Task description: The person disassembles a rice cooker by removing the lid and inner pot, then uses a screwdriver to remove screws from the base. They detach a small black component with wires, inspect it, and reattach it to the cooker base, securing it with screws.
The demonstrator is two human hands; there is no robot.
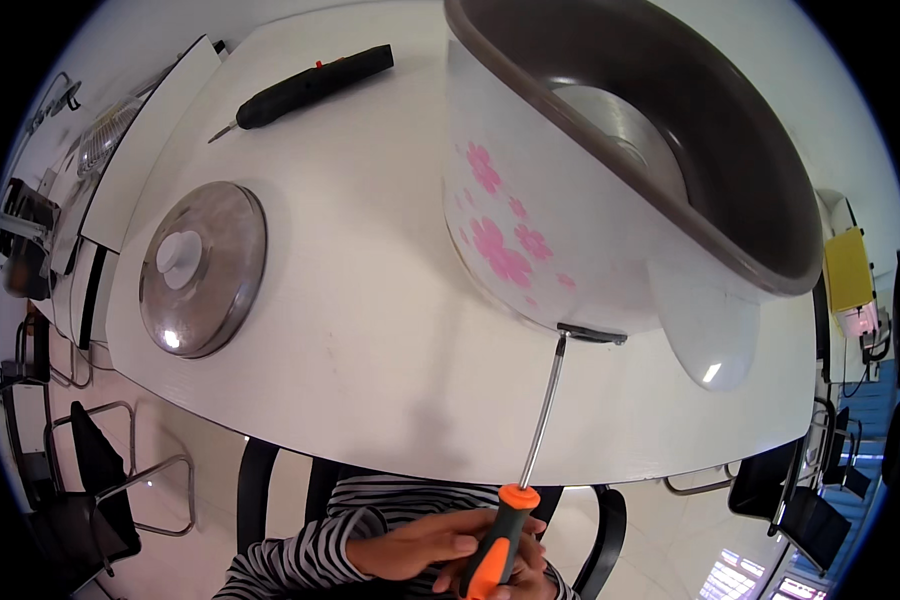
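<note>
My right hand (525, 575) is closed on the lower part of an orange-and-dark screwdriver handle (502, 545). Beside it, my left hand (420, 545) has curled fingers reaching behind the handle; what they grip is hidden. The steel shaft points up to a dark metal strip (595, 334) at the base of a white tub (530, 200) with pink flowers and a brown rim, its tip touching or very near the strip's left end.
A round steel lid (195, 305) with a white knob lies at the table's left. A black tool (315, 88) with a thin bit is at the back. Chairs (105, 500) surround the white table (360, 250); a yellow object (848, 270) stands off to the right.
</note>
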